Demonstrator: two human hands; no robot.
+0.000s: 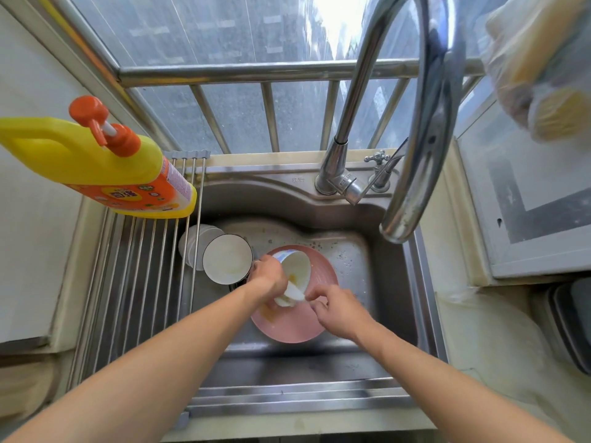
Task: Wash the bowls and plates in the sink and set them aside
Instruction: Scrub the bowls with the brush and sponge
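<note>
Forearms: both reach in from 6 o'clock, the left from 7, the right from 5; they converge over the sink basin.
Right hand (340, 310): just past centre at 5 o'clock; fingers curled, thumb and forefinger pinched at the near edge of the small white dish; whether they grip it firmly I cannot tell.
Left hand (270, 276): at centre, fingers wrapped around the tilted white bowl (297, 266), clamped on its side; the bowl's mouth faces 3 o'clock, with a blue band on its outer rim and an orange smear inside.
Small white dish (292, 295): beneath the bowl, touching it, between the two hands.
Pink plate (291, 324): lying flat on the sink floor under both hands; orange residue near its 9 o'clock edge.
Second white bowl (227, 259): at 9 o'clock of the pink plate, dark rim, tilted open toward the camera; stacked white dishes (192, 244) lean just behind it, partly under the rack.
Sink (396, 282): stainless steel, wet, speckled floor.
Roll-up rack (140, 266): steel rods across the sink's 9 o'clock side.
Detergent bottle (105, 167): yellow with an orange pump, resting on the rack at 10 o'clock.
Faucet (425, 100): curved chrome neck rising at 1 o'clock, spout over the basin's right edge; a small tap (379, 169) beside its base.
Window railing (256, 71): metal bars at 12 o'clock.
Plastic bag (540, 65): translucent, yellow contents, blurred, at 2 o'clock.
</note>
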